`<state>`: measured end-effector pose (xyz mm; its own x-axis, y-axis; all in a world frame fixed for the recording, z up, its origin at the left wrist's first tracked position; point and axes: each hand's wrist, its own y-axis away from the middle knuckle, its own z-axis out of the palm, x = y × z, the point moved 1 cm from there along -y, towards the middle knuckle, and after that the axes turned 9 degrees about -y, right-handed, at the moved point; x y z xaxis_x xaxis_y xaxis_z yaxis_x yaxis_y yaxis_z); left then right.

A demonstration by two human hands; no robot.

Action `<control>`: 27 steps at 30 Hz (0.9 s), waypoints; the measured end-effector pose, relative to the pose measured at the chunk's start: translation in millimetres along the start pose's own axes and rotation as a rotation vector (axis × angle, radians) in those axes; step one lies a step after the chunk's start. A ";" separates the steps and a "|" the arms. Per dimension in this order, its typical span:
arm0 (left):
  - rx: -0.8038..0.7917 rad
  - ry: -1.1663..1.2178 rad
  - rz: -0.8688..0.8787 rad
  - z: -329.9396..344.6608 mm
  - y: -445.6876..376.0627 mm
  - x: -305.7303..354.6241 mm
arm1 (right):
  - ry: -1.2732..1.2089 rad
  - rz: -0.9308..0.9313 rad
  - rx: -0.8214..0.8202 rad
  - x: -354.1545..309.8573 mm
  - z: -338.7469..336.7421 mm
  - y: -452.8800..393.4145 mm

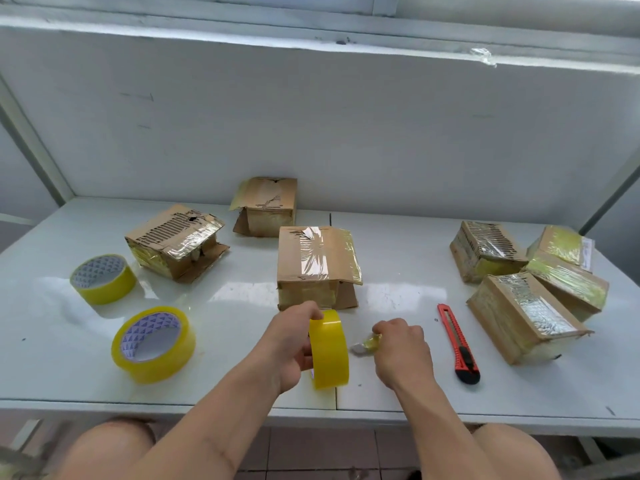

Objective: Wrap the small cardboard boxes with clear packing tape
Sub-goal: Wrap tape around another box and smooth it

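Our left hand [294,344] grips the yellow-tinted clear tape roll [329,349] before the brown cardboard box [313,263]; right hand [401,348] pinches a crumpled tape scrap [370,341]. We risk it sticking to our fingers.

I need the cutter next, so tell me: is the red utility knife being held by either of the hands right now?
No. The red utility knife lies on the table, apart from the right hand; the left hand grips a tape roll.

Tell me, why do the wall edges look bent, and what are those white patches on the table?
Head view: the wide-angle lens bows straight lines near the frame's edges; the white patches are glare on the glossy table, strongest around the middle box; the tape strip on that box shines too; the hands look slightly soft.
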<state>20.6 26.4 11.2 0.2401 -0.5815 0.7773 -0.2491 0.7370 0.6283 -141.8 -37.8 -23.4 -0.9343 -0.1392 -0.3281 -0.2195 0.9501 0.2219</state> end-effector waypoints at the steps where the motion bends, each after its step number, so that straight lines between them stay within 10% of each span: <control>1: 0.009 0.008 -0.008 0.4 0.0 0.5 | 0.016 -0.006 0.024 -1.6 2.6 -1.3; 27: 0.106 0.094 -0.014 2.2 -28.9 -4.0 | -0.389 -0.217 0.060 -62.6 -61.4 -4.1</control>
<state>24.7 6.6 -9.9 0.3298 -0.5529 0.7652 -0.3413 0.6859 0.6427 -99.7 -50.2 52.7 -0.6904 -0.2327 -0.6850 -0.3718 0.9264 0.0600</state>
